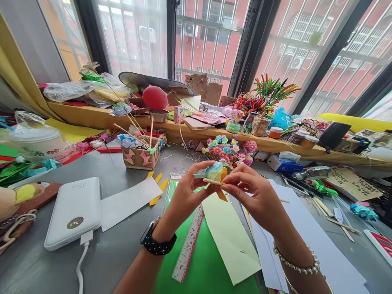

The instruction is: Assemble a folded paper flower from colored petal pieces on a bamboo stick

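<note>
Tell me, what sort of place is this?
Likely a paper-craft desk by a window: the left hand and right hand hold a paper flower, paper sheets lie on the table, with a ruler.

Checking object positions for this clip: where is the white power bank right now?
Head view, lower left: the white power bank lies flat on the grey table, beside a white paper sheet and left of the left hand pinching a paper flower.
</note>
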Demonstrator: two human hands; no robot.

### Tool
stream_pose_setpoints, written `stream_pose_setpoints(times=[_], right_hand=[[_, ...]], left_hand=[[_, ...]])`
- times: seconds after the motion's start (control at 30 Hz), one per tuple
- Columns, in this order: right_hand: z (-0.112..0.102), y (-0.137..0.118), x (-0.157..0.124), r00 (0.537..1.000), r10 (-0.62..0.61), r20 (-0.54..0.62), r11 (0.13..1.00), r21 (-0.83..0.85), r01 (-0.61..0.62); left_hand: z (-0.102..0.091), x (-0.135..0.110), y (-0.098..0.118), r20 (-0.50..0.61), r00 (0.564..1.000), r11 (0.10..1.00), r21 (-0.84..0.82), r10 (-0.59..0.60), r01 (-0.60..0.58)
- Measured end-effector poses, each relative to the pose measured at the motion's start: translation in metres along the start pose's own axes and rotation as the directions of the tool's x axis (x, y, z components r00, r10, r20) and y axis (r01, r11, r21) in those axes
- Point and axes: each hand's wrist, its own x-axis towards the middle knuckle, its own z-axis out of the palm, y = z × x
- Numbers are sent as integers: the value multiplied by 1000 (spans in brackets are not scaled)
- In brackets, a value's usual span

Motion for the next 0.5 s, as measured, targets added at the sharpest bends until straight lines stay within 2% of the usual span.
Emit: stream_pose_setpoints(times=[0.23, 0.5], right_hand=[[4, -2, 0, 997, -43, -62, 999, -14, 42], [5, -2, -1, 997, -61, -49, 997, -57, 58]], left_hand=[[0, -1, 5, 53, 998, 999, -19, -30, 31], [-4, 0, 4, 111, 993, 999, -24, -34, 37]])
